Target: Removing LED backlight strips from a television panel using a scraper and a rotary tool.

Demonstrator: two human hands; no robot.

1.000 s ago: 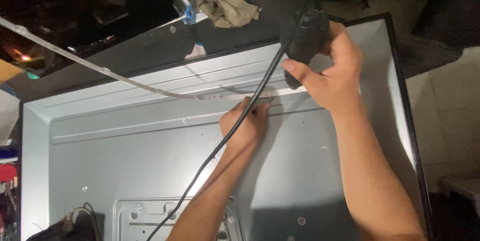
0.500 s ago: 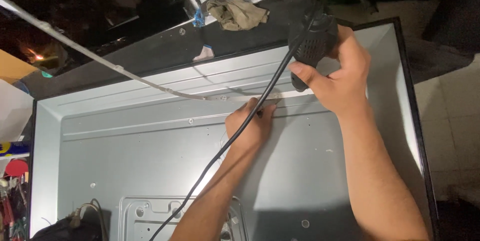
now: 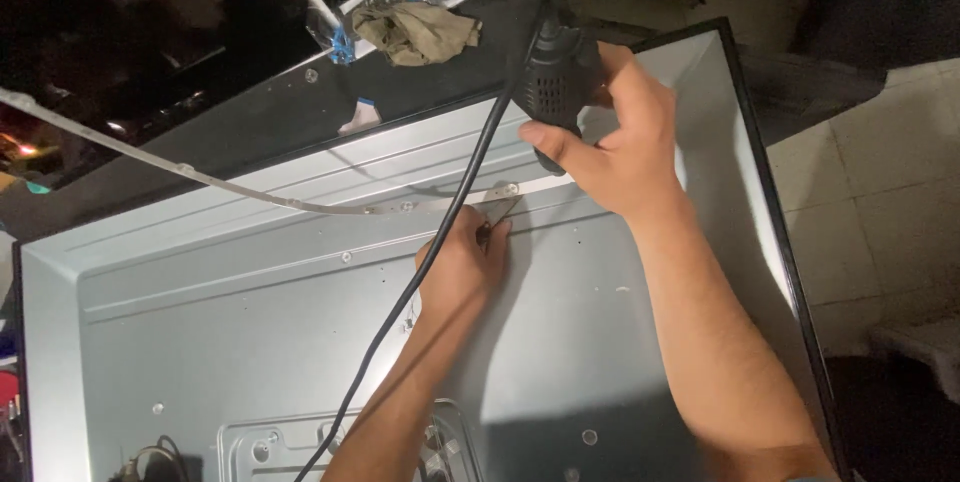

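Head view: right hand (image 3: 610, 137) wraps around a black corded tool (image 3: 556, 82) at far right; left hand (image 3: 462, 267), fingers pressed together, pinches a small scraper (image 3: 496, 210) against the grey panel (image 3: 250, 332).

Your right hand (image 3: 610, 142) hiding the black tool's (image 3: 555, 82) tip, its cord (image 3: 420, 272) cut off below, left fingers (image 3: 480, 237) covering the scraper's handle

We saw pale square floor tiles (image 3: 880, 192) at right, a dark, dimly lit worktop (image 3: 240, 112) beyond, and perhaps a small orange glowing lamp (image 3: 20, 149).
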